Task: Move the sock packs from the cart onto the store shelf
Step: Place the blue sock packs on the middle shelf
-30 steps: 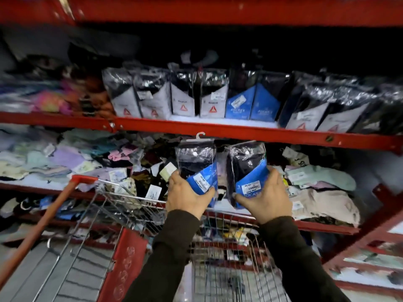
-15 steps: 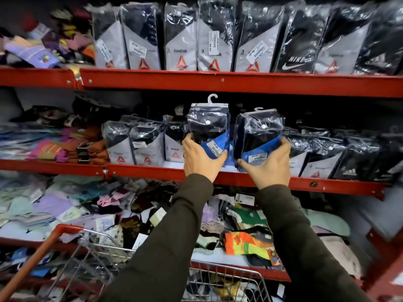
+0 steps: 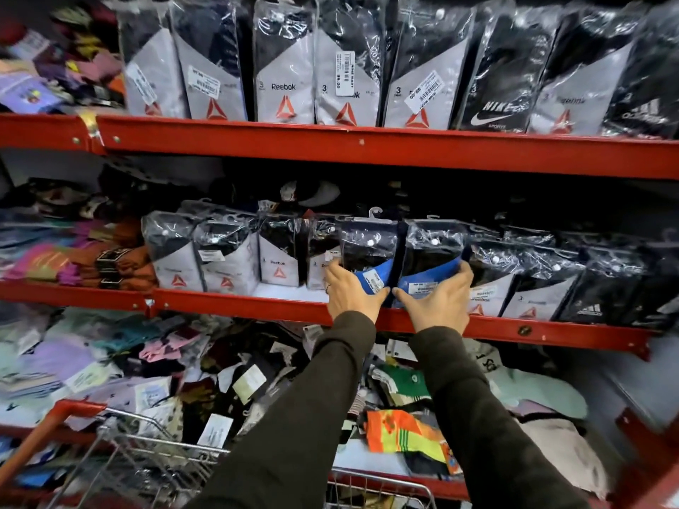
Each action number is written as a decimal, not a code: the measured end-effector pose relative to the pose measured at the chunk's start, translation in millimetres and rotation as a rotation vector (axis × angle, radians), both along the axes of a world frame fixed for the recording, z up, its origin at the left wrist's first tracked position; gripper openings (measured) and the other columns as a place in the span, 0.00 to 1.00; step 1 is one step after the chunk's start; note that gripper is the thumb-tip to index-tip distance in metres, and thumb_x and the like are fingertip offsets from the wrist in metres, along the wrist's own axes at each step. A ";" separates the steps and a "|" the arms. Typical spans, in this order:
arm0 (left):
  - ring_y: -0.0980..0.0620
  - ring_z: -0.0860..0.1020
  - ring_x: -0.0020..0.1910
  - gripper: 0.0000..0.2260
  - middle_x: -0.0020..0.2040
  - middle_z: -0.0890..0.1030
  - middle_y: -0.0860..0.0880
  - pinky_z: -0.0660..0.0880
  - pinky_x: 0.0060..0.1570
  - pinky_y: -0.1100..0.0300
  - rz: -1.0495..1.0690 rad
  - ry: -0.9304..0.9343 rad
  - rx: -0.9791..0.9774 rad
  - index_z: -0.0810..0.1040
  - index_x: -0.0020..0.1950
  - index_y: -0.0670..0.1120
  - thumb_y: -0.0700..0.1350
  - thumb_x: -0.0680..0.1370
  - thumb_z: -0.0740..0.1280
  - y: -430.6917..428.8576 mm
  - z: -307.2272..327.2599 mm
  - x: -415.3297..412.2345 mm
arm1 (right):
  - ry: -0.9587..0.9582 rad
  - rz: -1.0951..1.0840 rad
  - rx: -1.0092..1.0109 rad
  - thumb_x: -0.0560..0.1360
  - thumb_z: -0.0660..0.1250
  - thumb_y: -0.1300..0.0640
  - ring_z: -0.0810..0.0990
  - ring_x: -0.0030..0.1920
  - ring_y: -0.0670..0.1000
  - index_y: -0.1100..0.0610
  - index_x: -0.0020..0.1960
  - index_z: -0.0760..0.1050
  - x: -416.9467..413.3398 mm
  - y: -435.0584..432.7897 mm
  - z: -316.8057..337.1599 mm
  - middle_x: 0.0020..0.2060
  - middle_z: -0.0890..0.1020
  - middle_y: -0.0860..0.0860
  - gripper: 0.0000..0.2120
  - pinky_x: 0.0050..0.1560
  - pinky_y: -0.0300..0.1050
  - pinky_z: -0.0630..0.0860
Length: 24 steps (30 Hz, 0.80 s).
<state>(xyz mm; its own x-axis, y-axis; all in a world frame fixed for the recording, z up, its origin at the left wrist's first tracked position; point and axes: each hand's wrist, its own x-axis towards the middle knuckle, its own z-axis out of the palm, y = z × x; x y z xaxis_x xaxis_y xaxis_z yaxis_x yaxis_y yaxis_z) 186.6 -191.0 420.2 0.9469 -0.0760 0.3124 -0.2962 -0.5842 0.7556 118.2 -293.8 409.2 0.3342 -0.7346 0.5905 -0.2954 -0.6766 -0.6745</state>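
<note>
At the centre of the frame, both hands hold blue-banded sock packs upright on the middle red shelf (image 3: 235,306). The left hand (image 3: 351,293) wraps the lower edge of the left sock pack (image 3: 369,251); the right hand (image 3: 439,301) does the same with the right sock pack (image 3: 433,251). The two packs stand side by side, touching, in a gap between the grey Reebok packs (image 3: 279,259) to their left and the black-and-grey packs (image 3: 492,273) to their right.

The main risk is at release. The packs are soft and glossy, and they seem to sit near the shelf's front lip, so if the fingers let go before they lean back against the row behind, they could tip forward and drop to the heap of loose socks (image 3: 404,431) on the shelf below or into the cart (image 3: 154,457) at lower left. The gap looks tight; pushing harder could topple the neighbours, and the plastic hook (image 3: 375,213) may catch an adjoining wrapper.
</note>
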 end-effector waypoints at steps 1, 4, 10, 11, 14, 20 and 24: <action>0.41 0.75 0.64 0.44 0.68 0.69 0.41 0.75 0.59 0.50 0.003 0.005 0.007 0.61 0.70 0.40 0.56 0.64 0.80 -1.9 -1.8 -0.1 | 0.014 -0.005 -0.008 0.56 0.84 0.45 0.74 0.67 0.59 0.63 0.72 0.57 1.4 -0.1 -0.1 0.67 0.71 0.59 0.56 0.58 0.51 0.78; 0.41 0.76 0.63 0.45 0.67 0.68 0.42 0.76 0.57 0.49 -0.010 -0.003 0.041 0.60 0.70 0.40 0.57 0.64 0.80 -4.2 -3.9 2.0 | 0.083 -0.001 0.006 0.57 0.84 0.46 0.73 0.68 0.58 0.65 0.73 0.57 3.9 1.2 -4.3 0.67 0.71 0.59 0.56 0.57 0.49 0.78; 0.42 0.73 0.68 0.48 0.74 0.63 0.41 0.74 0.62 0.50 -0.123 -0.006 0.067 0.55 0.76 0.41 0.57 0.67 0.79 6.0 -9.5 4.3 | 0.151 0.065 0.074 0.63 0.82 0.49 0.68 0.72 0.59 0.64 0.77 0.50 -0.8 0.0 -12.5 0.71 0.66 0.61 0.57 0.65 0.52 0.74; 0.42 0.72 0.69 0.48 0.75 0.61 0.41 0.73 0.64 0.50 -0.147 -0.005 0.053 0.53 0.77 0.41 0.56 0.68 0.78 8.6 -11.3 3.0 | 0.145 0.087 0.090 0.64 0.81 0.50 0.66 0.73 0.59 0.64 0.78 0.48 -2.8 -0.5 -12.7 0.72 0.64 0.61 0.56 0.67 0.52 0.72; 0.43 0.69 0.71 0.42 0.75 0.61 0.41 0.70 0.68 0.53 -0.190 -0.081 -0.028 0.49 0.79 0.43 0.50 0.75 0.72 20.9 -18.1 -7.1 | 0.105 0.132 0.089 0.70 0.76 0.56 0.59 0.77 0.61 0.65 0.79 0.44 -12.8 6.6 -16.8 0.76 0.58 0.64 0.51 0.73 0.47 0.61; 0.50 0.70 0.66 0.23 0.68 0.71 0.49 0.71 0.65 0.49 -0.243 -0.385 -0.045 0.64 0.73 0.50 0.42 0.78 0.63 68.9 -62.6 -34.0 | -0.081 0.167 -0.087 0.72 0.70 0.58 0.69 0.61 0.56 0.59 0.67 0.65 -41.0 44.4 -45.5 0.63 0.68 0.58 0.27 0.64 0.45 0.68; 0.46 0.73 0.61 0.19 0.64 0.74 0.49 0.73 0.58 0.48 -0.262 -0.351 0.088 0.71 0.68 0.51 0.43 0.77 0.64 104.7 -111.0 -43.1 | 0.018 0.310 -0.070 0.73 0.70 0.58 0.73 0.56 0.56 0.59 0.58 0.69 -51.0 73.4 -91.9 0.54 0.72 0.56 0.17 0.58 0.40 0.69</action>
